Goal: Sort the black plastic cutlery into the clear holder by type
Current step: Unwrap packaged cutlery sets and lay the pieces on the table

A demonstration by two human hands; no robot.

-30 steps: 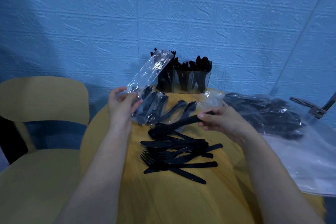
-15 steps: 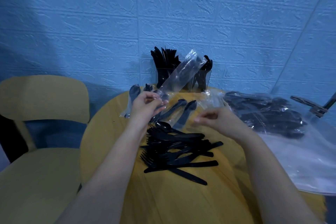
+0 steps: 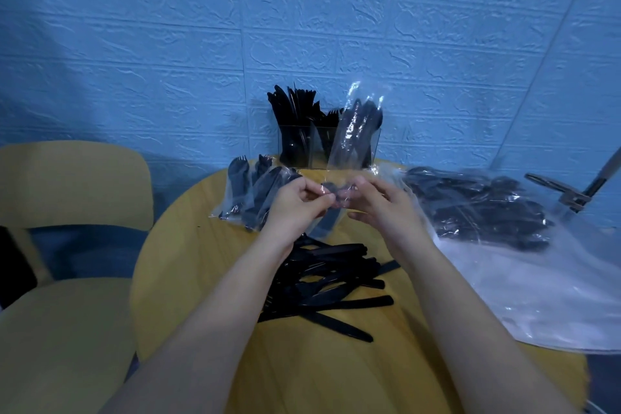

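**Both hands pinch a clear wrapper above the table**

A blue embossed wall (image 3: 302,27) fills the background. At the left stands a yellow chair (image 3: 67,185), just beside a round yellow table (image 3: 188,245).

On the right side of the table lies a large clear bag (image 3: 537,296), with a heap of wrapped black cutlery (image 3: 477,208) on its far part. A metal stand (image 3: 571,198) shows at the right edge, behind the bag.

In the middle of the table, below the forearms, lies a loose pile (image 3: 329,282) of unwrapped black knives and forks, lying crosswise over one another. To the far left of the hands lie a few packets (image 3: 248,191), each a clear sleeve with black cutlery inside; fork tines show at their far ends.

At the far edge of the table, against the wall, stands the clear holder (image 3: 302,144). Its left compartment is packed with upright black pieces; what type they are I cannot tell. Fork tines show in the middle compartment. The right part is hidden behind the wrapper.

The left hand (image 3: 295,202) and the right hand (image 3: 379,202) are raised together over the table, each pinching the lower end of a clear wrapper (image 3: 353,134) between thumb and fingers. The wrapper stands up and away from the hands, in front of the holder. Whether cutlery is still inside it cannot be told.
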